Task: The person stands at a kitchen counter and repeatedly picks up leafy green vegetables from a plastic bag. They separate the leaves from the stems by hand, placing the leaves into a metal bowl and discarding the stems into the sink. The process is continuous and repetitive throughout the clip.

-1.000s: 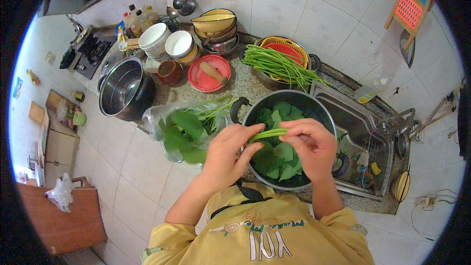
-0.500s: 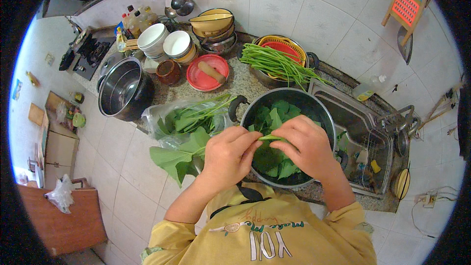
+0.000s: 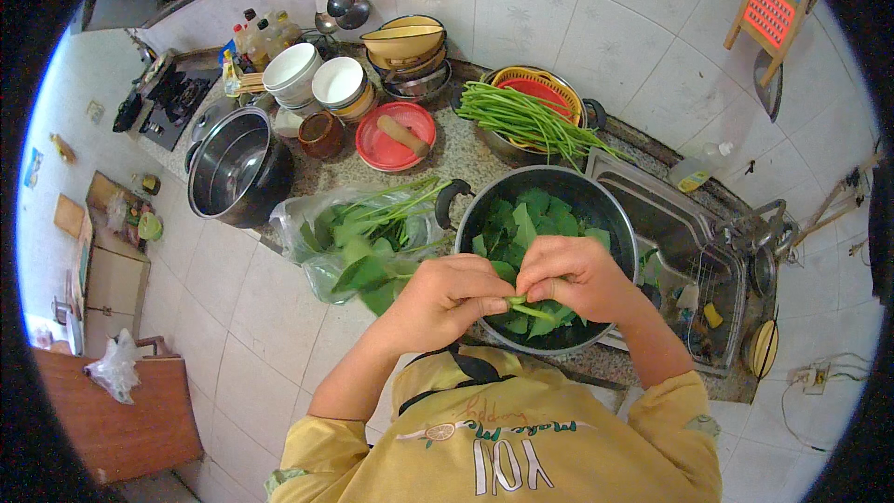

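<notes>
Over the near side of a large dark pot (image 3: 610, 208), my left hand (image 3: 442, 298) and my right hand (image 3: 579, 278) are close together. Both are closed on a leafy green stem (image 3: 531, 310), pinched between thumbs and fingers. Its cut end points toward my right hand, and a broad leaf (image 3: 365, 274) sticks out to the left past my left hand. Loose green leaves (image 3: 535, 214) lie inside the pot. Left of the pot is a clear plastic bag (image 3: 296, 224) with more leafy stems (image 3: 400, 219) in it. My fingers partly hide the stem.
Behind the pot, long green stalks (image 3: 526, 116) lie across a basket on another pot. The metal sink (image 3: 652, 191) is at the right. Farther left stand a black pot (image 3: 237, 168), white bowls (image 3: 337, 82) and a red basket (image 3: 382, 144) holding a brown, rod-shaped thing.
Both hands have moved down toward me, with the stem now lower over the pot's near side. The broad leaf at the left has swung upward.
</notes>
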The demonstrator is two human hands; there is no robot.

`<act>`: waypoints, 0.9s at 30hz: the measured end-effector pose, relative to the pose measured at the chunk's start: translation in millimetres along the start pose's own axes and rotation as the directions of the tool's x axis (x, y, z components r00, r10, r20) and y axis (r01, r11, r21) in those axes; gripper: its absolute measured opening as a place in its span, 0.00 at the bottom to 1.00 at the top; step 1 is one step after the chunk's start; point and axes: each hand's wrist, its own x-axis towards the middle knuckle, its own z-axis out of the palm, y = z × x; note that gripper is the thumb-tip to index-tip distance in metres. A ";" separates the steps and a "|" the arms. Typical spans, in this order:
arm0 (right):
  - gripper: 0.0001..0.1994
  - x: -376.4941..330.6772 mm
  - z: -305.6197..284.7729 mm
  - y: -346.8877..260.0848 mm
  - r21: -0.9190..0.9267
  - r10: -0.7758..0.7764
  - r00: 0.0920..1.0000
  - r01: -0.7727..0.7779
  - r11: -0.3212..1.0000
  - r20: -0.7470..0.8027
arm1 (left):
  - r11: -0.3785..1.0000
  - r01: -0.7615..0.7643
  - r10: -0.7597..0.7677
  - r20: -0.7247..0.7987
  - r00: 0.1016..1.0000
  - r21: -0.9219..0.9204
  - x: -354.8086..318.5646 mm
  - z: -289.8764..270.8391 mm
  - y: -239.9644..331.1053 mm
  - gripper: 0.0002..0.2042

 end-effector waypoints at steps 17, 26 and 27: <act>0.05 -11.7 -2.7 16.9 0.313 0.308 0.923 -0.230 0.922 -0.229 | 0.935 0.116 -0.091 -0.089 0.992 0.335 -5.1 1.9 5.7 0.14; 0.07 -13.7 -8.5 -6.3 -0.375 0.008 0.996 -0.043 0.926 -0.093 | 0.918 0.004 0.048 -0.121 0.991 0.397 -9.3 4.6 -1.2 0.10; 0.08 -12.6 -4.6 -8.5 -0.437 -0.056 0.996 0.020 0.899 -0.070 | 0.923 0.015 0.032 -0.115 0.993 0.384 -8.6 6.4 -1.5 0.10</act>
